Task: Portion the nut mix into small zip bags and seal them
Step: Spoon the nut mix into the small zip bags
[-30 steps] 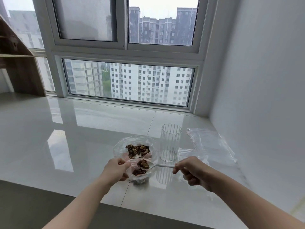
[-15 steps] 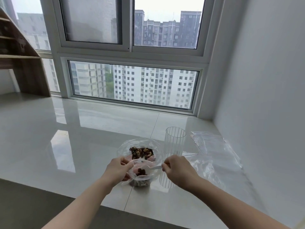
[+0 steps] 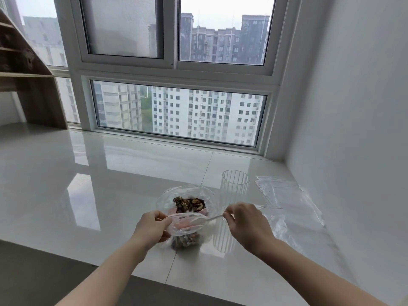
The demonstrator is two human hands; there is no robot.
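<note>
Item: small zip bag, clear, standing open-mouthed on the glossy white tiled surface near its front edge, part-filled with nut mix that is showing dark through the lower half. Left hand is pinching the bag's left rim, its fingers curled on the plastic at the mouth, the bag lying just to the right of them. Right hand is gripping the handle of a white plastic spoon, fingers closed together around the handle end; the spoon is reaching leftward with its bowl lying across the bag's mouth, the handle tip hidden inside the grip. Whether anything is sitting in the spoon's bowl cannot be told. Just behind the zip bag is standing a larger clear bag, open, holding the bulk supply of brown nut pieces and touching or nearly touching the small one; the exact contact is not readable. To the right of it is standing a ribbed clear glass, upright, just behind the right hand. Further right, near the white wall, a loose stack of flat clear zip bags is lying on the surface. Beyond: a white-framed window facing tower blocks, and a wooden shelf unit at far left.
</note>
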